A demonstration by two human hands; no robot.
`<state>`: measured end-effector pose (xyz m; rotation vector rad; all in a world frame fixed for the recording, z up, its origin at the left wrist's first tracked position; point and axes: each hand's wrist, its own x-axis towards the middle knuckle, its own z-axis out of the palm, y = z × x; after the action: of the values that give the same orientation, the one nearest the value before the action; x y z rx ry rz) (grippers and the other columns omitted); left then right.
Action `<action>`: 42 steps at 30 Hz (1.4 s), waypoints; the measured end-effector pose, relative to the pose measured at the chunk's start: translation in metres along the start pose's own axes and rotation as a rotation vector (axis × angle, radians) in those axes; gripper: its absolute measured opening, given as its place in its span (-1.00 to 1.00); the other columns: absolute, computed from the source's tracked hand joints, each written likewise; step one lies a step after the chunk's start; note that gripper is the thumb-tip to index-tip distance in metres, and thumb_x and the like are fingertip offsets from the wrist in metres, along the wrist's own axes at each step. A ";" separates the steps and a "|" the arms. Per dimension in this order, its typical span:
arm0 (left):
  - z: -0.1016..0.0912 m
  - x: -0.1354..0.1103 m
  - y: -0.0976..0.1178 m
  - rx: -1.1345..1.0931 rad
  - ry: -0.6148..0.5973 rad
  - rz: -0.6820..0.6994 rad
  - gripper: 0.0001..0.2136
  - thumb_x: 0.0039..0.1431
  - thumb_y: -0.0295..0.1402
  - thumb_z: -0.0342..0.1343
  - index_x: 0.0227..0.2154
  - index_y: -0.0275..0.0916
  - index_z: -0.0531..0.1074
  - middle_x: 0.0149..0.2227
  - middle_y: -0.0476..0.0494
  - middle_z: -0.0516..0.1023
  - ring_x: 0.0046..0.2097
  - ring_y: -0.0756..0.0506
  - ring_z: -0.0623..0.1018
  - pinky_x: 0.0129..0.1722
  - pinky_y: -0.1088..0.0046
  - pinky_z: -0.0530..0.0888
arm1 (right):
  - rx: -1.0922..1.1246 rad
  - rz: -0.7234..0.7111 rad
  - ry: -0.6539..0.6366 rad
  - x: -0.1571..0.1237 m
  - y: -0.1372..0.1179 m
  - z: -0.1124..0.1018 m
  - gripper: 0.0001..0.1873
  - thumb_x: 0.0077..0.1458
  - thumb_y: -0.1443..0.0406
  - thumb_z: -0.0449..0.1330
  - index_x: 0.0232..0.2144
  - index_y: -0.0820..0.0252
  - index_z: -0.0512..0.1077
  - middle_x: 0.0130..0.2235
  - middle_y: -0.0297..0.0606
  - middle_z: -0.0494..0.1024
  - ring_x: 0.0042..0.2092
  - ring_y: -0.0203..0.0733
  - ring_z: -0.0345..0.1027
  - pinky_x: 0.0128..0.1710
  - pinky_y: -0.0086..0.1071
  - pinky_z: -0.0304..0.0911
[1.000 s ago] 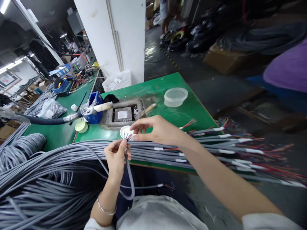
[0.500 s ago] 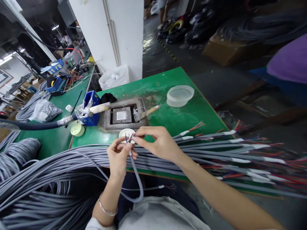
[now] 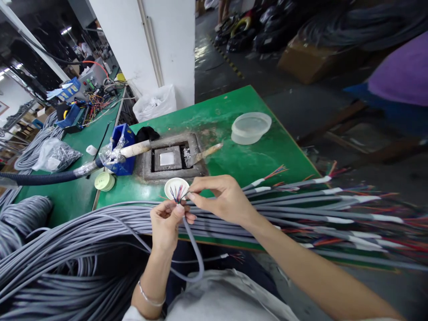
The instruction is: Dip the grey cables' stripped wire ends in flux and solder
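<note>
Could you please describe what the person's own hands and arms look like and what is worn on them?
Both the left hand and the right hand are ungloved. A thin, silver-coloured bangle circles the left forearm, above the edge of a pale sleeve. The right forearm is long and uncovered, with no bangle visible.

Bench (image 3: pixel 282 154): green top. White pillar (image 3: pixel 175 49) with conduit (image 3: pixel 153 51) beyond its far edge. Floor (image 3: pixel 267 84) dark, glossy in patches; striped tape (image 3: pixel 230 61) beyond far right corner. Lamp (image 3: pixel 66 30) lit beyond far left corner.
</note>
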<state>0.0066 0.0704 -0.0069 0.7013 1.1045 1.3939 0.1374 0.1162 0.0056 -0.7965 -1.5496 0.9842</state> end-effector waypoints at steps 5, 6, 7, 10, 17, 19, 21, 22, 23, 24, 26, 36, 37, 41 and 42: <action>0.001 0.001 -0.003 -0.010 0.061 0.067 -0.71 -0.37 -0.28 0.42 -0.66 -0.32 0.44 -0.64 -0.04 0.55 -0.66 -0.01 0.50 -0.67 0.56 0.44 | -0.037 -0.067 0.116 -0.001 -0.003 0.001 -0.82 -0.10 0.41 0.14 -0.69 0.25 0.39 -0.66 -0.35 0.41 -0.60 -0.39 0.23 -0.59 -0.52 0.18; 0.001 0.001 -0.003 -0.002 0.059 0.075 -0.72 -0.38 -0.30 0.42 -0.66 -0.31 0.44 -0.65 -0.03 0.54 -0.66 -0.02 0.50 -0.66 0.55 0.45 | -0.046 -0.087 0.116 -0.001 -0.003 0.002 -0.82 -0.10 0.41 0.15 -0.68 0.25 0.40 -0.66 -0.35 0.41 -0.60 -0.39 0.23 -0.58 -0.51 0.18; 0.002 0.000 -0.003 0.011 0.052 0.078 -0.73 -0.38 -0.30 0.43 -0.66 -0.31 0.45 -0.66 -0.03 0.54 -0.66 -0.02 0.50 -0.66 0.54 0.45 | -0.060 -0.102 0.115 -0.001 -0.004 0.002 -0.83 -0.09 0.41 0.16 -0.67 0.25 0.41 -0.65 -0.34 0.41 -0.59 -0.39 0.24 -0.57 -0.51 0.19; 0.003 0.000 -0.003 0.035 0.019 0.064 -0.75 -0.36 -0.31 0.42 -0.64 -0.31 0.48 -0.66 -0.03 0.53 -0.64 -0.01 0.50 -0.63 0.54 0.46 | -0.100 -0.120 0.114 -0.001 -0.004 0.002 -0.84 -0.06 0.41 0.16 -0.63 0.26 0.43 -0.62 -0.31 0.44 -0.57 -0.38 0.27 -0.54 -0.50 0.20; 0.003 0.001 -0.002 -0.024 -0.015 0.057 -0.76 -0.26 -0.26 0.38 -0.64 -0.33 0.49 -0.63 -0.06 0.54 -0.66 0.06 0.44 -0.65 0.60 0.41 | -0.048 -0.109 0.101 -0.002 -0.002 0.001 -0.83 -0.05 0.43 0.16 -0.63 0.24 0.43 -0.61 -0.33 0.45 -0.56 -0.37 0.28 -0.54 -0.50 0.21; 0.003 0.000 -0.003 -0.010 0.001 0.065 -0.76 -0.30 -0.29 0.40 -0.64 -0.32 0.48 -0.65 -0.05 0.53 -0.66 0.05 0.45 -0.64 0.59 0.41 | -0.068 -0.119 0.119 -0.002 -0.003 0.001 -0.85 -0.04 0.41 0.19 -0.62 0.26 0.44 -0.61 -0.32 0.45 -0.56 -0.38 0.28 -0.54 -0.50 0.21; 0.003 -0.001 -0.005 0.001 0.027 0.070 -0.75 -0.34 -0.31 0.42 -0.64 -0.32 0.47 -0.65 -0.04 0.53 -0.65 0.04 0.46 -0.64 0.58 0.41 | -0.102 -0.141 0.123 -0.002 -0.003 0.001 -0.84 -0.01 0.40 0.19 -0.60 0.27 0.45 -0.60 -0.30 0.47 -0.55 -0.37 0.29 -0.52 -0.50 0.21; 0.003 0.000 -0.005 0.003 0.036 0.069 -0.75 -0.35 -0.31 0.42 -0.64 -0.32 0.47 -0.64 -0.05 0.54 -0.65 0.04 0.46 -0.64 0.57 0.41 | -0.116 -0.154 0.116 -0.002 -0.003 0.001 -0.83 0.01 0.40 0.18 -0.59 0.28 0.46 -0.58 -0.28 0.48 -0.54 -0.36 0.30 -0.51 -0.49 0.22; 0.003 0.000 -0.005 0.001 0.037 0.066 -0.74 -0.35 -0.30 0.42 -0.64 -0.32 0.47 -0.63 -0.06 0.54 -0.64 0.04 0.46 -0.64 0.58 0.41 | -0.123 -0.166 0.104 -0.002 -0.003 0.001 -0.82 0.03 0.40 0.16 -0.58 0.28 0.46 -0.57 -0.26 0.49 -0.53 -0.35 0.31 -0.50 -0.48 0.22; 0.003 0.000 -0.005 -0.007 0.032 0.061 -0.73 -0.34 -0.27 0.41 -0.64 -0.32 0.47 -0.62 -0.06 0.54 -0.64 0.05 0.45 -0.64 0.59 0.40 | -0.122 -0.178 0.088 -0.002 -0.003 0.000 -0.81 0.05 0.39 0.15 -0.57 0.28 0.47 -0.55 -0.25 0.51 -0.51 -0.34 0.33 -0.48 -0.48 0.23; 0.004 0.001 -0.003 -0.041 0.009 0.048 -0.72 -0.30 -0.23 0.40 -0.64 -0.33 0.48 -0.61 -0.07 0.53 -0.65 0.08 0.42 -0.65 0.62 0.36 | -0.109 -0.192 0.059 -0.002 -0.002 -0.001 -0.80 0.06 0.37 0.16 -0.55 0.28 0.49 -0.54 -0.24 0.53 -0.50 -0.33 0.34 -0.47 -0.47 0.24; 0.002 -0.004 0.004 -0.115 -0.143 -0.144 -0.74 -0.25 -0.24 0.39 -0.60 -0.36 0.54 -0.67 -0.06 0.42 -0.72 0.19 0.20 -0.73 0.67 0.11 | 0.093 0.028 -0.046 0.002 0.000 -0.004 -0.79 0.04 0.28 0.18 -0.54 0.26 0.53 -0.52 -0.25 0.56 -0.49 -0.31 0.37 -0.50 -0.48 0.21; 0.001 -0.004 0.003 -0.102 -0.146 -0.151 -0.74 -0.24 -0.25 0.38 -0.60 -0.37 0.53 -0.67 -0.07 0.42 -0.72 0.20 0.19 -0.73 0.66 0.10 | 0.123 0.027 -0.054 0.002 0.000 -0.003 -0.80 0.03 0.28 0.19 -0.53 0.26 0.54 -0.50 -0.24 0.56 -0.48 -0.31 0.37 -0.50 -0.48 0.21; -0.002 -0.004 0.000 -0.023 -0.147 -0.155 -0.72 -0.23 -0.23 0.37 -0.61 -0.38 0.52 -0.67 -0.09 0.43 -0.72 0.19 0.18 -0.73 0.64 0.07 | 0.179 0.034 -0.072 0.002 0.001 -0.002 -0.84 0.00 0.29 0.21 -0.51 0.25 0.55 -0.47 -0.24 0.57 -0.46 -0.31 0.36 -0.49 -0.48 0.20; -0.003 -0.004 -0.001 -0.004 -0.148 -0.143 -0.72 -0.23 -0.23 0.37 -0.61 -0.38 0.51 -0.67 -0.09 0.44 -0.72 0.18 0.18 -0.73 0.63 0.08 | 0.166 0.043 -0.066 0.001 0.001 -0.002 -0.84 -0.01 0.29 0.20 -0.51 0.25 0.54 -0.48 -0.24 0.56 -0.47 -0.32 0.35 -0.50 -0.47 0.19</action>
<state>0.0050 0.0661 -0.0078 0.6979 1.0150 1.2031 0.1392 0.1183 0.0052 -0.6889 -1.4896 1.1647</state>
